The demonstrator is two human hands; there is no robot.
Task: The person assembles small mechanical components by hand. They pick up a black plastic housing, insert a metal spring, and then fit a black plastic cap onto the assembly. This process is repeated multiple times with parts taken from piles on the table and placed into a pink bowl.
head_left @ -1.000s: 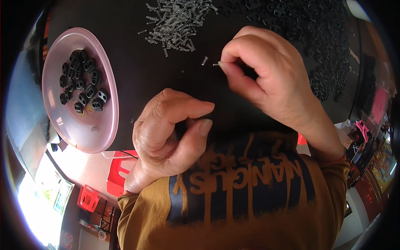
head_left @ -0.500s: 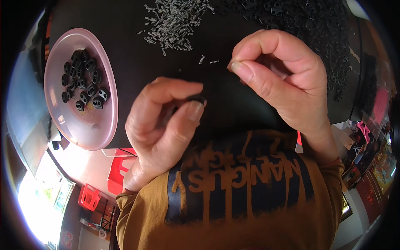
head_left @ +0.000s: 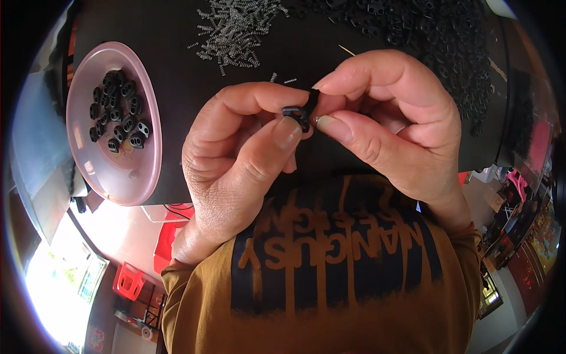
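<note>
Between its thumb and index finger, my left hand (head_left: pixel 236 141) grips a black plastic cord lock piece (head_left: pixel 293 111) with a looped opening. My right hand (head_left: pixel 392 112) meets it from the right, its index tip against the dark upper part and its thumb tip close to the lower side. A tiny shiny bit shows at that thumb tip, too small to name. Beyond the hands lies a pile of small metal springs (head_left: pixel 236 29), with two loose springs (head_left: pixel 287 81) nearer to me. A pink translucent bowl (head_left: pixel 154 159) on the left holds several black two-holed cord locks (head_left: pixel 116 115).
A large spread of black plastic parts (head_left: pixel 454 53) covers the far right of the dark table (head_left: pixel 171 76). A thin wooden stick (head_left: pixel 346 50) pokes out behind my right hand. Red plastic stools (head_left: pixel 128 281) stand on the floor at lower left.
Both hands have come together, my right hand moving left and down to the black piece. My left hand has raised and turned the piece, so its opening now shows.
</note>
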